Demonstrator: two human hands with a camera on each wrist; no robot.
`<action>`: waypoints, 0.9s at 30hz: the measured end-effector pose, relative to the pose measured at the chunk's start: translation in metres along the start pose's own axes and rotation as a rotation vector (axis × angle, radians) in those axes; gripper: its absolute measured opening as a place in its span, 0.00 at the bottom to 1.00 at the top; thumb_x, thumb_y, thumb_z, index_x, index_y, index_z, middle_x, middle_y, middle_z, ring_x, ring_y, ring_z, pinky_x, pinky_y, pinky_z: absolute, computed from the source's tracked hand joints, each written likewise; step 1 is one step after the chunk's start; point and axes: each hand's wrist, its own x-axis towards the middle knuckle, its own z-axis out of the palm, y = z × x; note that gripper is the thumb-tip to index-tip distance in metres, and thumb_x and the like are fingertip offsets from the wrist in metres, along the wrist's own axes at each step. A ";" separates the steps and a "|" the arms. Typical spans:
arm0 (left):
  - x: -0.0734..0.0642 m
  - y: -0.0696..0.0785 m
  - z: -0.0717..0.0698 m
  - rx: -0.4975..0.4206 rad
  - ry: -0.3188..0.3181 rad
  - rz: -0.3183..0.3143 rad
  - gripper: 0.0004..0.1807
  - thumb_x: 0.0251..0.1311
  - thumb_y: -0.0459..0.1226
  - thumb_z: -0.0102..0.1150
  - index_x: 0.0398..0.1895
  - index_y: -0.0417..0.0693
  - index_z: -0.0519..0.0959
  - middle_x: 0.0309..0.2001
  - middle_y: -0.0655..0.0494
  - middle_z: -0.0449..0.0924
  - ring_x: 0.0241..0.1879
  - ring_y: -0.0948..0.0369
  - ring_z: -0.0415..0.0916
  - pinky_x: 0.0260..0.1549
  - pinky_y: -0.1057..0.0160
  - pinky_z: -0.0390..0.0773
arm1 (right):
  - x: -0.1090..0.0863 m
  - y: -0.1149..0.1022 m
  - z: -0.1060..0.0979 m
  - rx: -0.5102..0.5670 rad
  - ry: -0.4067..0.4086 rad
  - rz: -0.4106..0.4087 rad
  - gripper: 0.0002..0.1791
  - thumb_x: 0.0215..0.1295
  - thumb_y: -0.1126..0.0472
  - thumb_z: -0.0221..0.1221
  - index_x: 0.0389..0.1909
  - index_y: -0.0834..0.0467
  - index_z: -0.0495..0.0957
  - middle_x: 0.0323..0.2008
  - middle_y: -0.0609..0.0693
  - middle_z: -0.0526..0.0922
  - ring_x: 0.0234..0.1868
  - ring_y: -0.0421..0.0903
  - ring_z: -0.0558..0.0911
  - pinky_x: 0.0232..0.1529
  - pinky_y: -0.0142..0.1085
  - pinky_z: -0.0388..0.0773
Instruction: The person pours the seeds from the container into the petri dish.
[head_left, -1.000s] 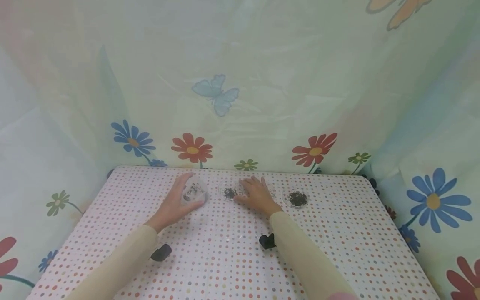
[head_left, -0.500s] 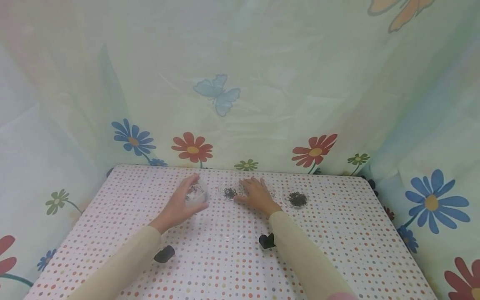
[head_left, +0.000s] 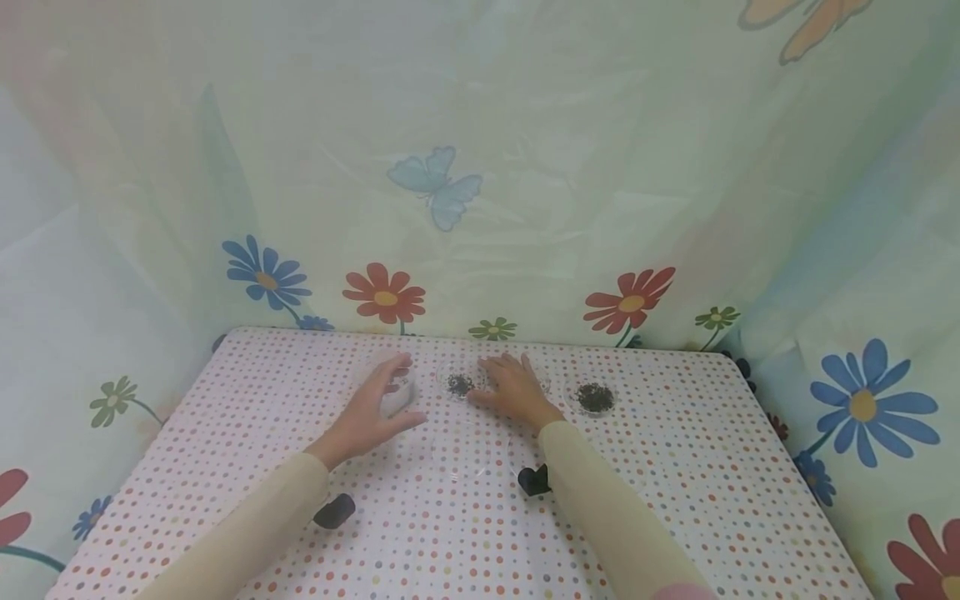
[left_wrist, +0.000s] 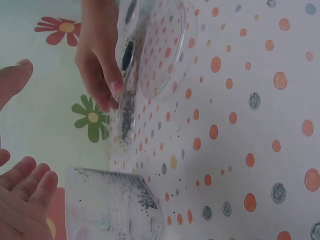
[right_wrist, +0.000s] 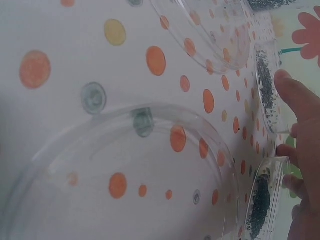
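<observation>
Currently, the left hand [head_left: 366, 419] is spread wide, thumb and fingers well apart, gripping nothing, just beside a clear cup [left_wrist: 115, 207] on the table [head_left: 450, 550]. Meanwhile the right hand [head_left: 516, 394], fingers loosely spread, lies over the middle dish [right_wrist: 274, 162] of dark grains [right_wrist: 259, 205], though whether it touches is unclear; two lids [right_wrist: 75, 165] lie nearer the person.

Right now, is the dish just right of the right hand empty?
Not empty: the head view shows dark grains in the dish; how deep, I cannot tell.
</observation>
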 end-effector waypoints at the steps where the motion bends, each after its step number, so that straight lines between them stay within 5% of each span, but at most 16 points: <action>1: 0.000 0.000 0.001 0.000 -0.002 0.001 0.48 0.53 0.51 0.69 0.74 0.59 0.53 0.72 0.57 0.60 0.69 0.55 0.64 0.63 0.51 0.73 | 0.000 -0.001 -0.001 0.000 0.000 0.002 0.41 0.59 0.35 0.59 0.69 0.53 0.66 0.69 0.54 0.69 0.73 0.58 0.60 0.75 0.60 0.42; 27: -0.001 0.005 0.016 -0.035 -0.096 -0.003 0.49 0.52 0.51 0.69 0.74 0.59 0.54 0.71 0.54 0.61 0.68 0.49 0.65 0.64 0.47 0.70 | 0.000 -0.001 -0.002 0.002 -0.006 0.004 0.41 0.59 0.35 0.60 0.68 0.53 0.67 0.68 0.55 0.69 0.74 0.59 0.59 0.75 0.60 0.42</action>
